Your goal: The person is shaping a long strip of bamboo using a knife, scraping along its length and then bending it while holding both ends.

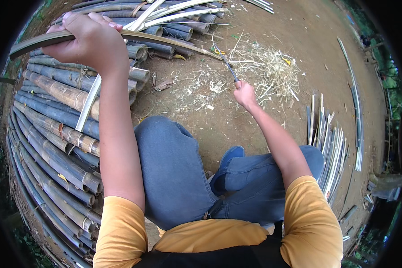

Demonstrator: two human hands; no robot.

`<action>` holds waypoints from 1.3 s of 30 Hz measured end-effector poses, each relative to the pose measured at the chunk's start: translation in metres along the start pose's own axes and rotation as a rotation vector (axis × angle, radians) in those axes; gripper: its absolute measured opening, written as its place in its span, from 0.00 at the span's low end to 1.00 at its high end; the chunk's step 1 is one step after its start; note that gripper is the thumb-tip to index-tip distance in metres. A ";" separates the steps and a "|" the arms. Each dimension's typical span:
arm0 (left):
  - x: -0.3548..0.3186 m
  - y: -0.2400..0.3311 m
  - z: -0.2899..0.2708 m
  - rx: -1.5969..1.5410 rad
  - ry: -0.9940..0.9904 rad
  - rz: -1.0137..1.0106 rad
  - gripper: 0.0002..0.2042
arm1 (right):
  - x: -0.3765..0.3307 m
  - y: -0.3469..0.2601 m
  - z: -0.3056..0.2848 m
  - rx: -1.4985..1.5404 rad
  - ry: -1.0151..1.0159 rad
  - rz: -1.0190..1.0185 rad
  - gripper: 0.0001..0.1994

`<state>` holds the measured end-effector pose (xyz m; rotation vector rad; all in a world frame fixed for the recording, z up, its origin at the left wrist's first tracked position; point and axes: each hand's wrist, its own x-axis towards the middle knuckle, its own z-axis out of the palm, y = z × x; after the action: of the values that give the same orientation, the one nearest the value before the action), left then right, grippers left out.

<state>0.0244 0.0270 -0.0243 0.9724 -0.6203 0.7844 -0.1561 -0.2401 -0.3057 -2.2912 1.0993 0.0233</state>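
Observation:
My left hand [88,41], raised at the upper left, is closed around a long split bamboo strip [158,39]. The strip runs from the far left edge across to the middle, where its far end meets a knife [231,70]. My right hand [244,94] grips the knife's handle, and the thin dark blade points up and away to the left. Blade and strip cross near the strip's tip; whether the edge is biting into it is too small to tell. Just beyond the knife lies a heap of pale bamboo shavings [272,67].
Dark bamboo poles [67,118] are stacked all along the left, with pale split strips [174,11] across their far end. To my right lies a bundle of thin strips [330,152]. Longer strips [355,107] rest farther right on the brown dirt ground [299,27]. My bent knees are between my arms.

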 end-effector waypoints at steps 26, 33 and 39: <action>0.003 -0.003 -0.009 -0.027 0.039 -0.052 0.09 | -0.018 -0.012 0.006 -0.070 -0.055 -0.176 0.12; 0.000 0.003 0.004 -0.091 -0.002 -0.029 0.11 | 0.010 0.025 0.006 -0.108 0.074 0.019 0.10; 0.007 -0.009 -0.011 -0.078 0.026 -0.062 0.12 | -0.010 0.001 0.003 -0.142 -0.073 -0.091 0.15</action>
<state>0.0368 0.0356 -0.0285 0.9046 -0.5914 0.7118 -0.1628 -0.2317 -0.3059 -2.4439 0.9841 0.1522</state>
